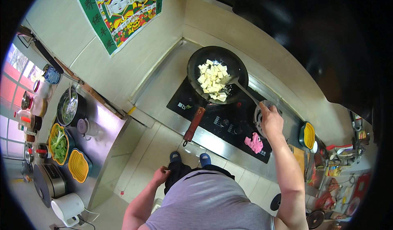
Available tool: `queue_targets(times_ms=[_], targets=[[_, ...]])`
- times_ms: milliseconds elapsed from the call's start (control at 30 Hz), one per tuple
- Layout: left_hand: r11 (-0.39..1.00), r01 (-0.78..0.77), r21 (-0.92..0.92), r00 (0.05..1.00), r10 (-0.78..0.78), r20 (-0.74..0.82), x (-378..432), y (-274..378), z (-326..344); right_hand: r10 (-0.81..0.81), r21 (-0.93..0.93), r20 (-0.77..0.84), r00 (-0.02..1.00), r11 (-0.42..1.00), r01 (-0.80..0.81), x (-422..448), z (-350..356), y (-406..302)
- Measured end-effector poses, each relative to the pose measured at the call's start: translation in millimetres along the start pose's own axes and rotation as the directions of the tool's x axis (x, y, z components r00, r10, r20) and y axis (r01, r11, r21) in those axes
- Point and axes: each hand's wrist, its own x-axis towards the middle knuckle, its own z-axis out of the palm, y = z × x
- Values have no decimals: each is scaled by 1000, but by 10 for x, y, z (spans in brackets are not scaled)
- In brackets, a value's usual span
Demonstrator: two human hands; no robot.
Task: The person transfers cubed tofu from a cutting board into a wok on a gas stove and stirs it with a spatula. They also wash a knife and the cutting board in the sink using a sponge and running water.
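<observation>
My right hand [271, 119] grips the handle of a metal wok spatula [245, 91]. The spatula's blade is down in a black wok [193, 69], at the right edge of a heap of pale cubes, which look like tofu [212, 76]. The wok sits on a black glass cooktop [212, 115], its reddish-brown handle [195, 124] pointing toward me. Under my right hand is a round burner or stand [257, 119], partly hidden. My left hand [161, 174] hangs by my thigh, fingers loosely curled, with nothing visible in it.
A pink cloth [254, 143] lies on the cooktop's right part. The left counter bears a dark pot [80, 110], a basket of leafy greens [60, 147], a yellow basket [79, 165] and a white kettle [68, 207]. A dark range hood [294, 30] overhangs the upper right.
</observation>
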Motion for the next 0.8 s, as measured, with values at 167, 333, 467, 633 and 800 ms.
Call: queue_targets(times_ms=[167,333,467,633,800], targets=[[982,178,-57,984,-179,-21,176,-878,210,-88,-52,88,992,994,93,-211,-111,65],[971,227,-78,972,-230,-36,219,-1224,297,-15,-116,67,998,993,23,-229,-134,274],[972,206,-115,975,-214,-59,213,-1310,373,-31,-69,33,999,997,33,-329,-288,268],[967,214,-134,975,-221,-36,243,-1194,371,-48,-74,85,995,996,55,-340,-353,269],[977,172,-123,982,-179,-51,309,-1158,311,-68,-48,53,996,996,70,-134,-63,160]])
